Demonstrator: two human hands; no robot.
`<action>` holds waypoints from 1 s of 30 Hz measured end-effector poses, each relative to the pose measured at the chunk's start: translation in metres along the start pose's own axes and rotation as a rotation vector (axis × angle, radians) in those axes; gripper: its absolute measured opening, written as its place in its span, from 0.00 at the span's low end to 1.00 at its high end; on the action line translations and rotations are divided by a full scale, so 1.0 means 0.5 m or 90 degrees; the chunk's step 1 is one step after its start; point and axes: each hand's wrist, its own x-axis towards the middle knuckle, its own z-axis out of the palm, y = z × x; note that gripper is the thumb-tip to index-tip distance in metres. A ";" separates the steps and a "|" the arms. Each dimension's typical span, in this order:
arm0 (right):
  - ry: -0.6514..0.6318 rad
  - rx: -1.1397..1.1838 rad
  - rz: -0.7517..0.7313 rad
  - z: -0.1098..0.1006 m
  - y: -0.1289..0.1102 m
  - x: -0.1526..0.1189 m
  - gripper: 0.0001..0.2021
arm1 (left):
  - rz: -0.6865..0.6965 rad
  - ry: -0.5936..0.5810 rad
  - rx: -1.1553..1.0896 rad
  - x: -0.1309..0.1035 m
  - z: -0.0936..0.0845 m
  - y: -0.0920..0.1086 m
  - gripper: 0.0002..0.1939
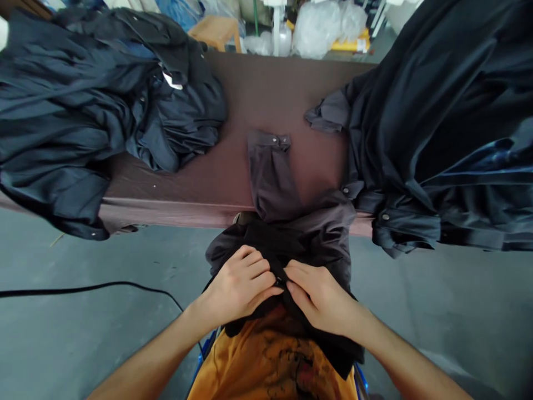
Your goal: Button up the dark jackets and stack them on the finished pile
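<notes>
A dark garment (pixel 328 228) lies across my lap and up over the table's near edge. One sleeve with a snapped cuff (pixel 272 172) stretches flat on the table. My left hand (pixel 245 283) is closed on the garment's black edge, fingers curled and thumb pressed in. Close to its right, my right hand (pixel 314 291) pinches the same black cloth. A small dark fastener (pixel 280 282) shows in the narrow gap between my fingertips.
The brown-covered table (pixel 266 89) runs across the view. Heaped dark garments (pixel 166 105) cover its left, and another dark pile (pixel 433 111) its right, hanging over the edge. A black cable (pixel 125 284) crosses at left. Behind are a wooden stool (pixel 216 30) and plastic bags (pixel 316 28).
</notes>
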 end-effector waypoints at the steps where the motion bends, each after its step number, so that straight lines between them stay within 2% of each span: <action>1: -0.009 -0.026 -0.008 0.001 -0.002 -0.001 0.08 | 0.013 -0.004 0.008 0.000 -0.001 -0.002 0.13; 6: -0.028 -0.120 -0.049 0.009 -0.017 -0.002 0.08 | 0.028 -0.031 -0.001 -0.010 -0.014 0.000 0.13; 8: -0.029 -0.142 -0.052 0.017 -0.027 -0.002 0.09 | -0.007 -0.031 -0.021 -0.016 -0.022 0.004 0.11; 10: -0.026 -0.164 -0.051 0.029 -0.036 -0.002 0.13 | -0.050 -0.032 -0.054 -0.023 -0.029 0.010 0.10; 14: -0.039 -0.175 -0.042 0.061 -0.040 -0.006 0.15 | -0.045 -0.091 -0.166 -0.042 -0.028 0.019 0.15; 17: -0.044 -0.188 -0.030 0.082 -0.033 -0.011 0.15 | -0.059 -0.112 -0.247 -0.059 -0.013 0.019 0.15; 23: -0.022 -0.217 -0.028 0.110 -0.014 -0.021 0.16 | -0.109 -0.088 -0.372 -0.088 0.031 0.010 0.21; 30: 0.073 -0.183 0.010 0.134 -0.001 -0.033 0.23 | -0.152 -0.071 -0.471 -0.096 0.075 0.005 0.23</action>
